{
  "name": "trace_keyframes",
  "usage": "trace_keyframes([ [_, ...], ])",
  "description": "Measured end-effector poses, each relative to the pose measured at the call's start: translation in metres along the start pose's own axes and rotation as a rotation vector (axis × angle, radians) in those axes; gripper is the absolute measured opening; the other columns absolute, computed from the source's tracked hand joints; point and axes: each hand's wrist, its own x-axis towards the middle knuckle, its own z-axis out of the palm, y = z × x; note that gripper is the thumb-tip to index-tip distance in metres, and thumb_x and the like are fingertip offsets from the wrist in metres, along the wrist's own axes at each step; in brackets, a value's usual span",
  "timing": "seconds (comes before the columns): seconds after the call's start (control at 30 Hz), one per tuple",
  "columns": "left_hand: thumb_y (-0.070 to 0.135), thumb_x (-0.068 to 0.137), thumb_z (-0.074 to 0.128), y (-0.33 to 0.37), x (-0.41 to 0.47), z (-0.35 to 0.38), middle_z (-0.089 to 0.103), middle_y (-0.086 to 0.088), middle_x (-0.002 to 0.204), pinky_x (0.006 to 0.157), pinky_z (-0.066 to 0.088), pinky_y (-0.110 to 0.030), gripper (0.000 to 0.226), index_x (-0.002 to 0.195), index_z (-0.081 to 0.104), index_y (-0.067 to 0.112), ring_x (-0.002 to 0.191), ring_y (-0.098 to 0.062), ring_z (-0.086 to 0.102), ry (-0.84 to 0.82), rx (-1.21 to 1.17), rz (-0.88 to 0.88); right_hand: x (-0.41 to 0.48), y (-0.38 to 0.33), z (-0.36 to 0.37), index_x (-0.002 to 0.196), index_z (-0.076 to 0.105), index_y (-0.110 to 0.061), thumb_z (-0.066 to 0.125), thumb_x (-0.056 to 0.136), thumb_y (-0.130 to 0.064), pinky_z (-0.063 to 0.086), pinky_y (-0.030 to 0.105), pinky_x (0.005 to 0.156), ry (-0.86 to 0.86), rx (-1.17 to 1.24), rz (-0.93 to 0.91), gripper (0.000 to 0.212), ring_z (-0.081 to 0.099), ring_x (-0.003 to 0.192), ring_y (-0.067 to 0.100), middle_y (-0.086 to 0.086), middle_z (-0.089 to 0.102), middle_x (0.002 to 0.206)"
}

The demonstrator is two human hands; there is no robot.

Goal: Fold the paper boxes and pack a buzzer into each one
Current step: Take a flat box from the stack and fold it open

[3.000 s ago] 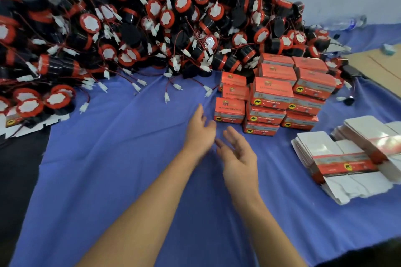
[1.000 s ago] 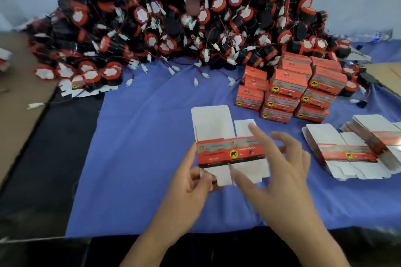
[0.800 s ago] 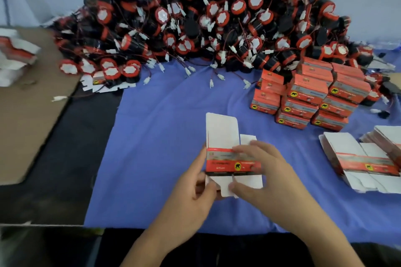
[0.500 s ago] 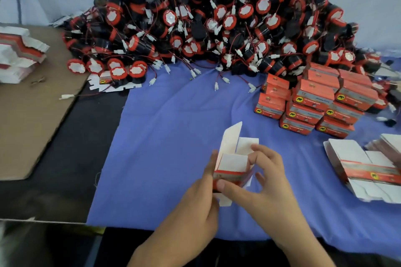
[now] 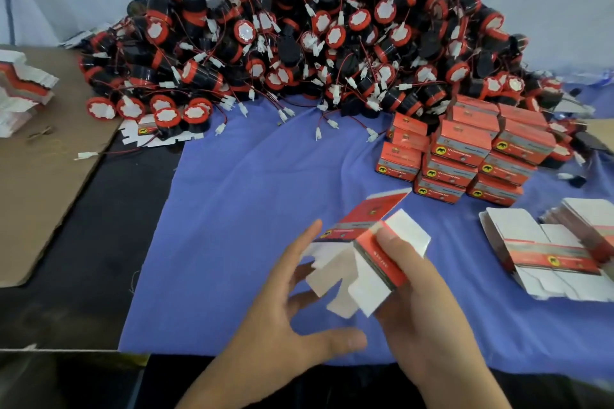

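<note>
A red-and-white paper box [image 5: 367, 244] is half opened into a tube, tilted, its white flaps hanging toward me. My right hand [image 5: 422, 312] grips its right side, thumb pressed on the red panel. My left hand [image 5: 285, 319] is spread, its fingertips touching the white flaps and the box's left edge. A large heap of black-and-red buzzers [image 5: 299, 40] with red wires and white plugs fills the back of the blue cloth [image 5: 232, 226].
Several closed red boxes [image 5: 465, 149] are stacked at the right behind my hands. Flat unfolded boxes [image 5: 545, 252] lie at the far right. Another pile of flat boxes [image 5: 20, 86] sits on brown cardboard [image 5: 36, 183] at the left.
I picked up a flat box, squeezed it open into a tube and tilted it to the right. My left hand has loosened and spread under the flaps.
</note>
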Motion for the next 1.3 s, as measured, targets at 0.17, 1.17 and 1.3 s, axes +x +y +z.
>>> trace_keyframes([
  [0.17, 0.034, 0.062, 0.098, -0.002, 0.002, 0.009, 0.039, 0.013, 0.161, 0.109, 0.049, -0.034, 0.12, 0.155, 0.025, 0.053, 0.143, -0.021, 0.047, 0.206, 0.104, 0.191, -0.004, 0.002, 0.006, 0.087, 0.078, -0.008, 0.082, 0.073, -0.045, 0.057, 0.039, 0.066, 0.055, 0.431, 0.321, 0.041, 0.064, 0.076, 0.034, 0.015, 0.066, 0.081],
  [1.17, 0.041, 0.077, 0.082, 0.054, 0.002, -0.044, 0.058, 0.024, 0.144, 0.117, 0.033, -0.026, 0.065, 0.137, 0.058, 0.046, 0.144, -0.001, 0.044, -0.084, 0.341, 0.155, -0.007, -0.026, -0.017, 0.114, 0.074, -0.028, 0.076, 0.078, -0.017, 0.055, 0.058, 0.099, -0.316, -0.305, 0.1, 0.037, 0.07, 0.1, 0.026, 0.007, 0.065, 0.124],
  [1.3, 0.041, 0.08, 0.08, 0.055, -0.001, -0.044, 0.059, 0.019, 0.145, 0.111, 0.039, -0.021, 0.055, 0.131, 0.06, 0.042, 0.141, -0.005, 0.048, -0.09, 0.359, 0.128, -0.008, -0.026, -0.014, 0.118, 0.075, -0.029, 0.074, 0.092, -0.011, 0.062, 0.049, 0.086, -0.296, -0.419, 0.028, 0.033, 0.072, 0.107, 0.032, 0.005, 0.069, 0.125],
])
